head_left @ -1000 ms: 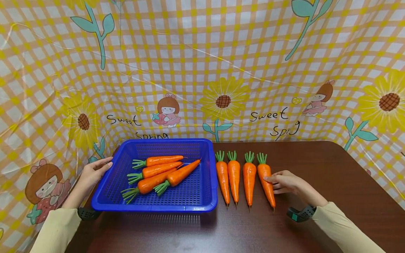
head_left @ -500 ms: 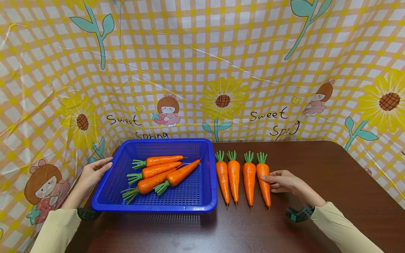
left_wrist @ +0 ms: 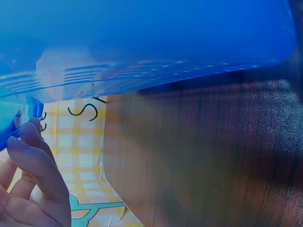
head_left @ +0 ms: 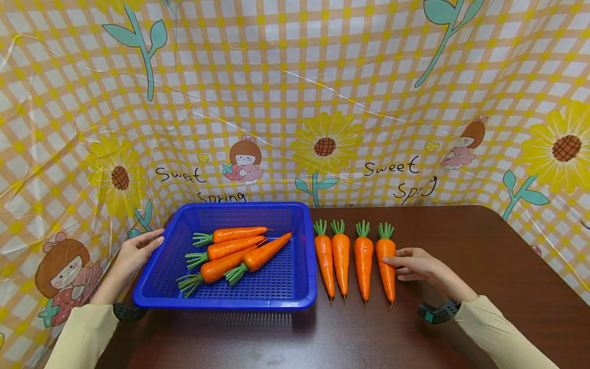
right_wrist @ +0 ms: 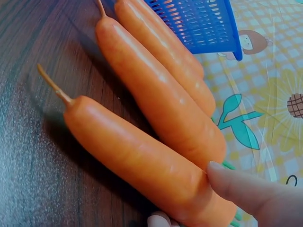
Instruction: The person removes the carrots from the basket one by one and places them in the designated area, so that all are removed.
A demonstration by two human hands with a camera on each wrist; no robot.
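Note:
My right hand (head_left: 418, 265) pinches the rightmost carrot (head_left: 386, 269), its thumb on top and fingers at the right side. That carrot lies on the table with green stems away from me. In the right wrist view the thumb (right_wrist: 251, 189) presses on the orange body near the stem end. Three more carrots lie side by side to its left, among them the nearest one (head_left: 363, 266). At the left, my left hand (head_left: 137, 250) holds the side rim of a blue perforated basket (head_left: 224, 303). Its fingers (left_wrist: 45, 175) curl at the rim in the left wrist view.
Several carrots lie inside the basket, the front one (head_left: 267, 252) slanting across another. The dark wooden table (head_left: 465, 241) extends right of the right hand. A checked sunflower cloth (head_left: 286, 92) hangs behind and along both sides.
The rightmost carrot has turned from a slant to nearly straight, its tip swinging left and its top shifting slightly right under my right hand. The left hand and basket have not moved.

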